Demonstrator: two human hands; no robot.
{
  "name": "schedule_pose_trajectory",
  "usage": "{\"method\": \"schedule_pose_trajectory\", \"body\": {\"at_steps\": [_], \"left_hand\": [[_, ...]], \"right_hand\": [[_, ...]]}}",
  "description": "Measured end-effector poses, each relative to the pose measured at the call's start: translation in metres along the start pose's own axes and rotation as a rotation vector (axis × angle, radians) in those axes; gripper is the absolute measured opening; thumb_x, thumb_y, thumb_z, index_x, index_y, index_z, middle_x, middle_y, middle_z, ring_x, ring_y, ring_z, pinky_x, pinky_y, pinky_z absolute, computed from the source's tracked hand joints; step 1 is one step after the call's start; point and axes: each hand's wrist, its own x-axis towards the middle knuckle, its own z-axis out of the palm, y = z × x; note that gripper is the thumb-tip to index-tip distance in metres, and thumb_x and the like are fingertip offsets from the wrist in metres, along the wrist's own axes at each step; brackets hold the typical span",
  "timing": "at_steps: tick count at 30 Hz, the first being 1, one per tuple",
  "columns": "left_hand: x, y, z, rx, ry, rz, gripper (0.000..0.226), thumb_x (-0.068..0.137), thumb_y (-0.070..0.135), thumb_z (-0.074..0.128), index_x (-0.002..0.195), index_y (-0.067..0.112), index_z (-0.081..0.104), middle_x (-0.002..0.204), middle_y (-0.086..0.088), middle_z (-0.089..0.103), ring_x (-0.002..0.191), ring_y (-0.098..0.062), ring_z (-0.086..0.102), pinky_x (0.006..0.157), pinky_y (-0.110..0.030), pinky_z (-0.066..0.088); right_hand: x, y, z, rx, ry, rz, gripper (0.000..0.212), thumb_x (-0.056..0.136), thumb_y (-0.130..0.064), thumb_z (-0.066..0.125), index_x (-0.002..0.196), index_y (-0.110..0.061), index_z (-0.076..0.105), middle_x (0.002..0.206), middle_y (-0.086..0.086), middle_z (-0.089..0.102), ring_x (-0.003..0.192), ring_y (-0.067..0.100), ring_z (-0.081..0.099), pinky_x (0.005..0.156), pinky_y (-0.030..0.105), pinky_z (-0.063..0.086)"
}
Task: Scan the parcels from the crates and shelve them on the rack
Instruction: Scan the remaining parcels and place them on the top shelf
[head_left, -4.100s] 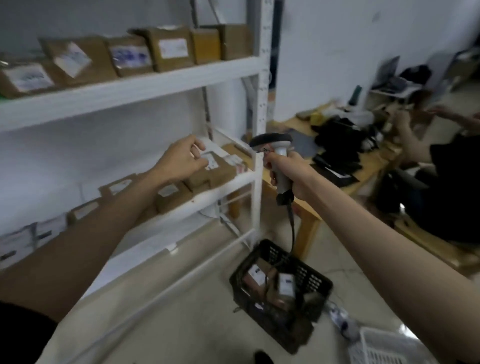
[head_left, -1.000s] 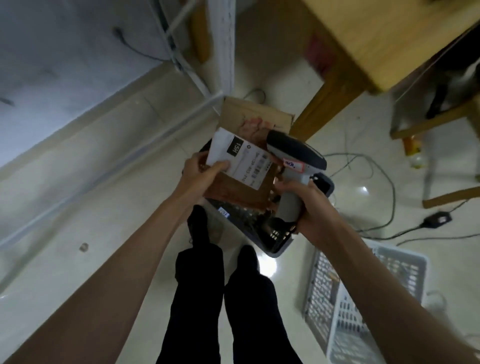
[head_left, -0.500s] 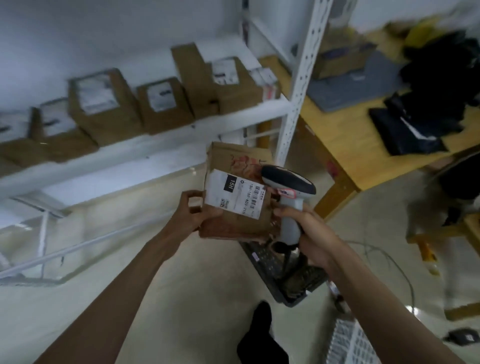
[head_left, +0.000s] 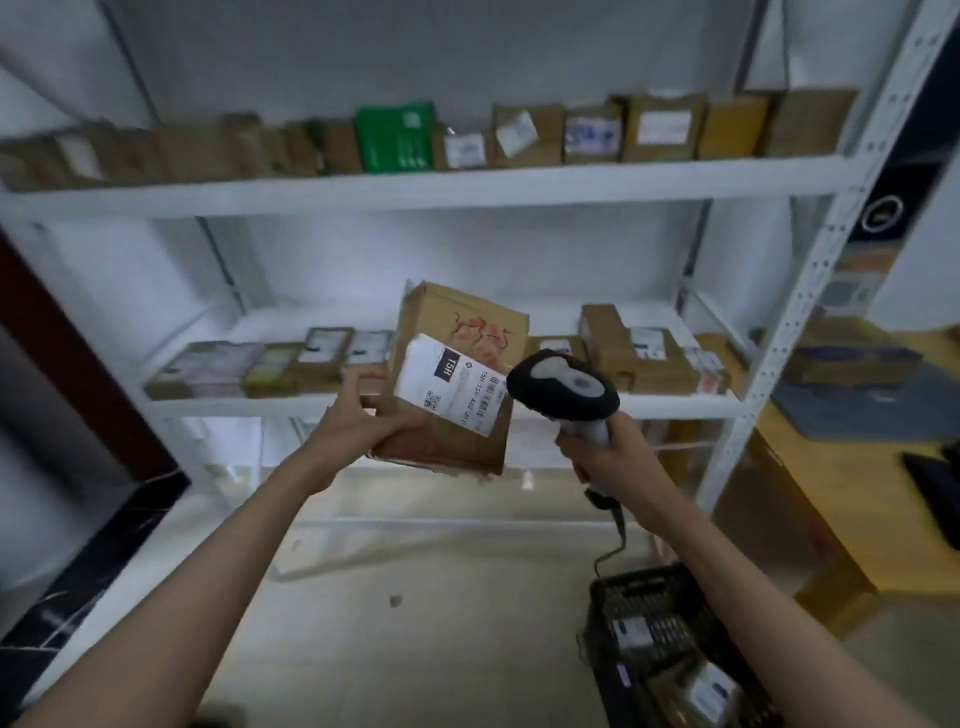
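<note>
Dim, soft light is glowing off the wall behind the hands; edges are bending and everything is blurring.

Parcel (head_left: 457, 364) held up in front of the rack (head_left: 415, 189), gripped at its left edge by the left hand (head_left: 363, 415). Scanner (head_left: 563, 389) just right of the parcel, in the right hand (head_left: 613, 457), its cord hanging down toward the crate (head_left: 639, 587) on the floor at lower right. More parcels inside the crate. Rows of parcels on the upper and middle shelves behind. Table (head_left: 857, 467) to the right of the rack.
</note>
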Motion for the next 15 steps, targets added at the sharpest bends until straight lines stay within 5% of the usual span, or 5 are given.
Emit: {"method": "schedule_pose_trajectory", "body": {"at_steps": [6,12,15], "left_hand": [[-0.021,0.048,-0.080,0.117,0.113,0.105,0.083,0.043,0.055,0.088,0.113,0.046,0.045,0.114,0.001,0.066,0.094,-0.014,0.069,0.068,-0.031,0.058],[-0.037,0.072,-0.125,0.122,0.207,0.175,0.080,0.042,0.057,0.087,0.109,0.050,0.044,0.111,0.005,0.065,0.093,-0.013,0.069,0.057,-0.025,0.055],[-0.044,0.074,-0.137,0.146,0.240,0.201,0.081,0.043,0.060,0.086,0.111,0.050,0.043,0.113,0.007,0.065,0.102,-0.014,0.066,0.074,-0.034,0.059]], "right_hand": [[-0.003,-0.076,0.028,-0.288,-0.090,-0.325,0.032,0.075,-0.005,0.072,0.093,-0.027,0.057,0.088,-0.019,0.062,0.078,0.001,0.059,0.062,0.013,0.042],[-0.010,-0.118,0.035,-0.425,-0.177,-0.468,0.051,0.073,-0.024,0.065,0.090,-0.068,0.044,0.094,-0.016,0.057,0.085,0.008,0.058,0.070,0.033,0.050],[-0.011,-0.131,0.039,-0.416,-0.181,-0.499,0.047,0.078,-0.021,0.069,0.098,-0.058,0.049,0.099,-0.017,0.059,0.089,0.007,0.059,0.074,0.033,0.052]]}}
